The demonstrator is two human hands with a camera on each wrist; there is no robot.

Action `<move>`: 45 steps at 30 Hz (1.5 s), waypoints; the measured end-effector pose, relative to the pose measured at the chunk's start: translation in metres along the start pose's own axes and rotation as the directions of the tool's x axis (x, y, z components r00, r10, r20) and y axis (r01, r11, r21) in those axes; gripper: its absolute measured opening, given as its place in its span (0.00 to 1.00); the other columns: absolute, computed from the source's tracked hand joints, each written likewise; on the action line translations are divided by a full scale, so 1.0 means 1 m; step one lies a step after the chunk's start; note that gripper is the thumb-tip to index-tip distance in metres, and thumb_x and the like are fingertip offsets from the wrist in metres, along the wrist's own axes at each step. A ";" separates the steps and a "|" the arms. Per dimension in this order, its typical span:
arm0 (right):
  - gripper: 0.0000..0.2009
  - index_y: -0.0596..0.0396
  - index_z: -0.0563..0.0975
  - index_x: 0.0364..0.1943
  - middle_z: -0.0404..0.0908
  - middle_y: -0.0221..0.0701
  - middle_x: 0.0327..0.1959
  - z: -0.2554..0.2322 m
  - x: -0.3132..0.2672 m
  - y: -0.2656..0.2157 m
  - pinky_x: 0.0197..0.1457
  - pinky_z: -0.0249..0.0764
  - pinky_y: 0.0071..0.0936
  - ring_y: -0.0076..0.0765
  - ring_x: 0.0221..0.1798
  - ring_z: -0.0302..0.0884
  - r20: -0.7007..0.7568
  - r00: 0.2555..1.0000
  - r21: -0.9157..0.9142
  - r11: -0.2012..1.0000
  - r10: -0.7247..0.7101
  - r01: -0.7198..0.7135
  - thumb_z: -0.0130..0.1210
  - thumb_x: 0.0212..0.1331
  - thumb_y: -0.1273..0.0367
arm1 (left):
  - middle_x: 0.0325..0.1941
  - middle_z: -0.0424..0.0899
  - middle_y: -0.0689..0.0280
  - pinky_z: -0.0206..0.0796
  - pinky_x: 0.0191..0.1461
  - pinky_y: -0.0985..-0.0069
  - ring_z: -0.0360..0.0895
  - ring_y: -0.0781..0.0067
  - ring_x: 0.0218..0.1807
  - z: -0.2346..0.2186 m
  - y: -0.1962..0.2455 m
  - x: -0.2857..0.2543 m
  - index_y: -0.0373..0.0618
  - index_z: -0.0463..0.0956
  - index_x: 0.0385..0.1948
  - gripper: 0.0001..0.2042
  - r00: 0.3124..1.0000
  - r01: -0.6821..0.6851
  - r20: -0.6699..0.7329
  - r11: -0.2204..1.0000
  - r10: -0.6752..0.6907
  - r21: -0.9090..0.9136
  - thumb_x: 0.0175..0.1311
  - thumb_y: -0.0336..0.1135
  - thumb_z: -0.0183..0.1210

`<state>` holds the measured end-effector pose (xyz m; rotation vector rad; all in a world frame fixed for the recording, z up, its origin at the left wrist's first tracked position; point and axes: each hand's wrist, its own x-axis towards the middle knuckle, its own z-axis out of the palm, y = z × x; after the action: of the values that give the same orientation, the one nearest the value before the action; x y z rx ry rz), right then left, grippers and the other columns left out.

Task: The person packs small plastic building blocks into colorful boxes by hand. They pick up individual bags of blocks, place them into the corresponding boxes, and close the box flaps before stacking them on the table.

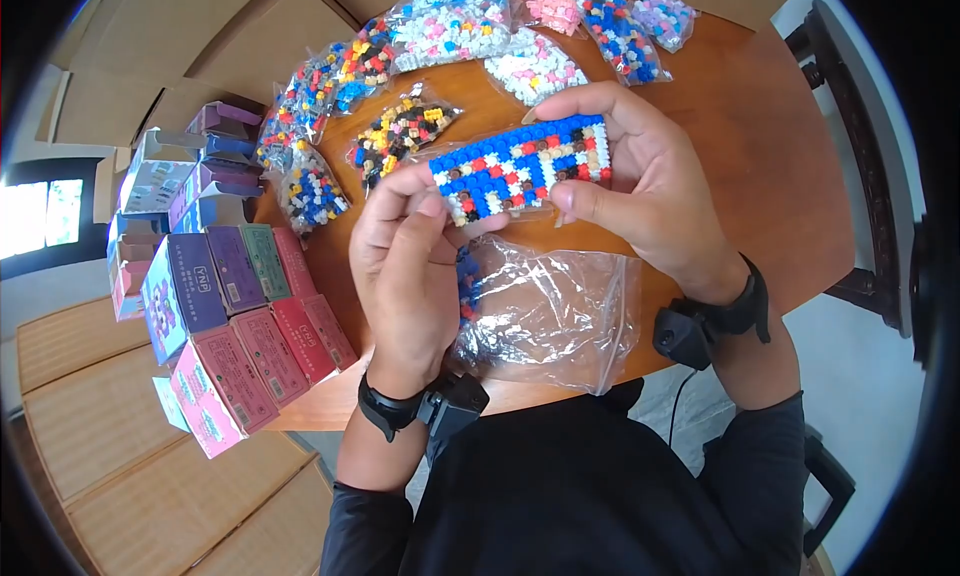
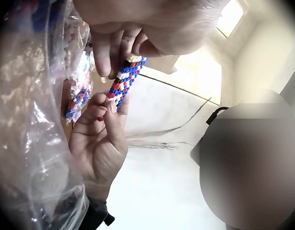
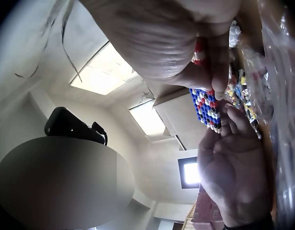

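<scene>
A rectangular panel of small blue, white, red, brown and tan blocks is held up above the table in both hands. The left hand pinches its left end, thumb on the front face and fingers behind. At the right end the right hand grips it, thumb on the lower edge and index finger along the top corner. In the left wrist view the panel appears nearly edge-on between the hands. The right wrist view shows the panel's patterned face, partly covered by fingers.
A clear plastic bag lies on the wooden table below the hands, with some blue blocks at its left. Several bags of coloured blocks line the far side. Stacked small boxes stand at the left edge.
</scene>
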<state>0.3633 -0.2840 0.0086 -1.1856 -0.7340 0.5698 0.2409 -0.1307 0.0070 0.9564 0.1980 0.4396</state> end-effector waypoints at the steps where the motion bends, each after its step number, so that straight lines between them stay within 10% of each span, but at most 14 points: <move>1: 0.20 0.60 0.71 0.50 0.74 0.32 0.47 -0.001 0.000 0.001 0.56 0.72 0.22 0.23 0.50 0.74 -0.003 1.000 0.014 1.000 0.001 -0.001 0.56 0.50 0.84 | 0.44 0.79 0.57 0.77 0.44 0.73 0.80 0.71 0.43 0.001 -0.002 0.000 0.34 0.71 0.45 0.08 1.000 -0.005 -0.019 1.000 0.005 -0.028 0.66 0.22 0.49; 8: 0.19 0.61 0.71 0.49 0.74 0.33 0.47 -0.002 0.001 0.001 0.57 0.72 0.23 0.23 0.51 0.74 -0.004 1.000 0.004 1.000 -0.020 0.020 0.57 0.50 0.83 | 0.35 0.82 0.58 0.76 0.41 0.78 0.82 0.73 0.36 0.004 0.000 0.000 0.33 0.73 0.42 0.08 0.998 0.005 -0.065 0.957 0.015 0.289 0.64 0.26 0.56; 26: 0.12 0.62 0.74 0.45 0.78 0.32 0.42 0.002 0.000 -0.005 0.47 0.75 0.19 0.21 0.44 0.75 0.013 0.999 -0.092 0.995 0.035 -0.034 0.58 0.57 0.76 | 0.34 0.82 0.62 0.72 0.40 0.83 0.79 0.81 0.33 0.002 0.002 -0.001 0.32 0.73 0.43 0.09 0.996 -0.053 -0.056 0.955 0.072 0.293 0.65 0.28 0.56; 36: 0.09 0.59 0.76 0.41 0.79 0.29 0.37 -0.006 0.002 -0.007 0.42 0.72 0.16 0.18 0.38 0.76 -0.066 0.993 -0.169 0.980 0.097 -0.107 0.58 0.57 0.73 | 0.35 0.81 0.65 0.70 0.40 0.85 0.77 0.83 0.36 0.003 0.006 -0.002 0.37 0.69 0.39 0.06 0.992 0.102 0.047 0.968 -0.116 0.228 0.65 0.24 0.55; 45: 0.13 0.61 0.73 0.43 0.80 0.28 0.31 -0.015 0.007 -0.020 0.43 0.71 0.16 0.18 0.35 0.76 0.278 0.894 -0.168 0.934 0.352 -0.316 0.60 0.54 0.74 | 0.33 0.79 0.67 0.67 0.31 0.88 0.76 0.84 0.32 0.001 0.011 0.000 0.39 0.68 0.42 0.06 0.968 0.246 -0.022 0.928 -0.250 0.281 0.66 0.27 0.53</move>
<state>0.3792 -0.2940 0.0266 -1.3642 -0.8377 1.0269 0.2385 -0.1254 0.0168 1.1960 0.3722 0.1715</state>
